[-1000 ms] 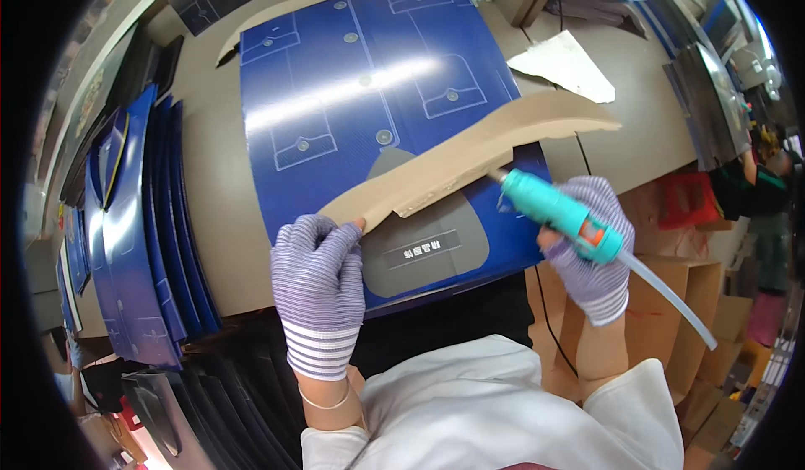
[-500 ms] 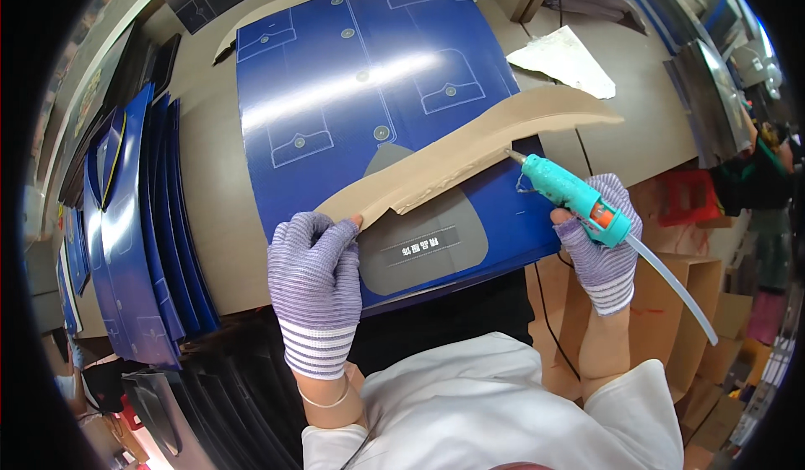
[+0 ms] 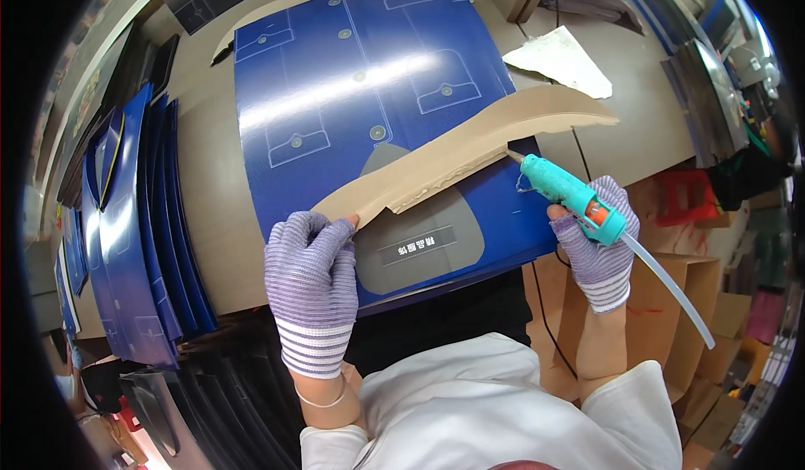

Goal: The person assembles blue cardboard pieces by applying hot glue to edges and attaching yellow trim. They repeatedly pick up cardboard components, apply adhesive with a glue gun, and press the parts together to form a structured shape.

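My left hand (image 3: 310, 273), in a striped purple-and-white knit glove, pinches the near left end of a curved tan cardboard strip (image 3: 444, 155). The strip lies slantwise above a glossy blue printed board (image 3: 319, 76) with pocket and button drawings. Along the strip's folded flap run uneven beads that look like glue. My right hand (image 3: 599, 239), gloved alike, is closed round a teal hot glue gun (image 3: 562, 189). Its nozzle tip is at the right end of the flap, seemingly touching it. A translucent glue stick (image 3: 671, 290) trails from the gun's back.
Several blue boards (image 3: 134, 227) stand upright at the left. On the table (image 3: 205, 160), a crumpled white sheet (image 3: 562, 59) lies at the far right. A black cable (image 3: 545, 319) hangs by the table's front edge. Cardboard boxes (image 3: 662, 302) stand at the lower right.
Hands, strip and glue gun keep nearly the same places relative to each other. The whole scene has shifted very slightly leftward in the picture.
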